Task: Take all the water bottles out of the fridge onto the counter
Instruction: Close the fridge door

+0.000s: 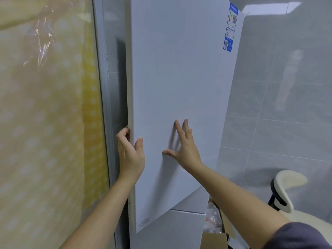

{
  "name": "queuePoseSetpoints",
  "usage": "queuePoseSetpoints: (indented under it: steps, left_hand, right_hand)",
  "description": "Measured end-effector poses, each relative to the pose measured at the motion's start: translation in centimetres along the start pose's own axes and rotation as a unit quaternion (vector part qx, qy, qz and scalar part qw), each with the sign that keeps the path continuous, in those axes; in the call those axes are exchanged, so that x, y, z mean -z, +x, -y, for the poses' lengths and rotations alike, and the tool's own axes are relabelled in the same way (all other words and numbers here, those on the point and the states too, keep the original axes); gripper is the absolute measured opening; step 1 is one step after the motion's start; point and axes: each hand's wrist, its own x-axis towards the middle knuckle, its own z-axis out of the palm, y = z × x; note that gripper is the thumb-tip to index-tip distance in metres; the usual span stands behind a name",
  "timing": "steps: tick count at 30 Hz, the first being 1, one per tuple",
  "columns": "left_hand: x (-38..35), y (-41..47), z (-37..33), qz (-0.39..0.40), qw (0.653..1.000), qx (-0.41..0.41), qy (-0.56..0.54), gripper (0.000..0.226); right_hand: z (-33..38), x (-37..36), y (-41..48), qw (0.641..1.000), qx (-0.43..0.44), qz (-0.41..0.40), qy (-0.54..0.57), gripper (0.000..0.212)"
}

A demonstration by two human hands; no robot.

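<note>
A tall white fridge fills the middle of the head view. Its upper door (179, 69) stands slightly ajar, swung out from the body at the left edge. My left hand (131, 151) grips that left edge, fingers curled behind it and thumb on the front. My right hand (183, 146) lies flat on the door front with fingers spread. The fridge's inside is hidden, and no water bottles or counter show.
A glass panel with a yellow dotted covering (45, 123) stands close on the left. Grey tiled wall (287, 105) is on the right. A white chair (287, 191) and a cardboard box (213, 238) with plastic wrap sit low right. The lower fridge door (170, 229) is closed.
</note>
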Motion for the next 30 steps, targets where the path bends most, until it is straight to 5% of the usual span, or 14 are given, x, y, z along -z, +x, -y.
queuePoseSetpoints:
  steps: [10, 30]
  left_hand:
    - [1.7, 3.1, 3.8, 0.06, 0.998, 0.013, -0.025, 0.037]
    - [1.8, 4.2, 4.4, 0.055, 0.998, 0.01, -0.032, 0.031]
  right_hand:
    - [1.3, -2.4, 1.6, 0.998, -0.036, -0.025, -0.035, 0.111]
    - [1.2, -1.5, 4.0, 0.991, 0.012, -0.026, -0.129, 0.123]
